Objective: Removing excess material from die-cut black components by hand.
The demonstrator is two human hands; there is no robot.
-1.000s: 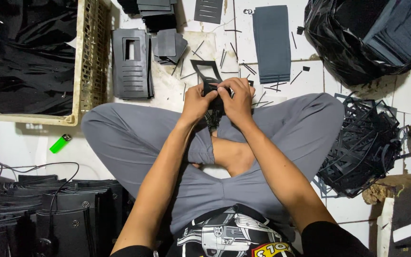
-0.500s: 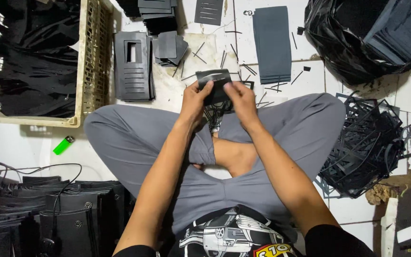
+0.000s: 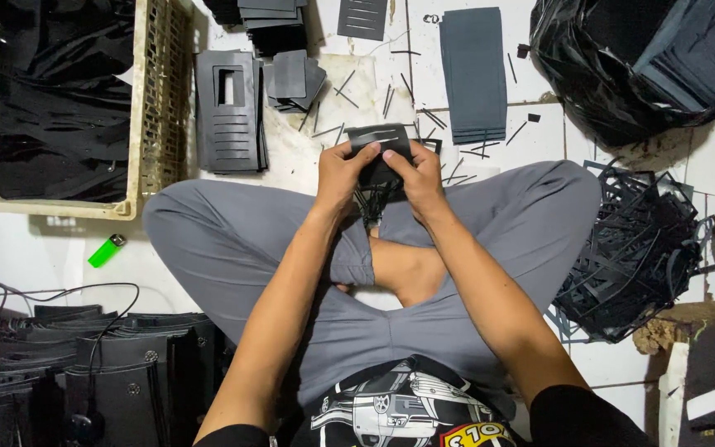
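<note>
Above the crossed legs, left hand point(image 3: 343, 170) and right hand point(image 3: 414, 175) both have their fingers closed around 1 black slotted sheet point(image 3: 381, 142), held over the floor scraps point(image 3: 391, 95).

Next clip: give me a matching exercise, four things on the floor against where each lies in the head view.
Things:
1. green lighter
2. beige plastic crate
3. black plastic bag
4. dark cut-out piece

Places:
A. top right
B. between both hands, above the crossed legs
C. on white floor beside the left knee
D. top left, filled with black pieces

Pairs: 1-C, 2-D, 3-A, 4-B
</note>
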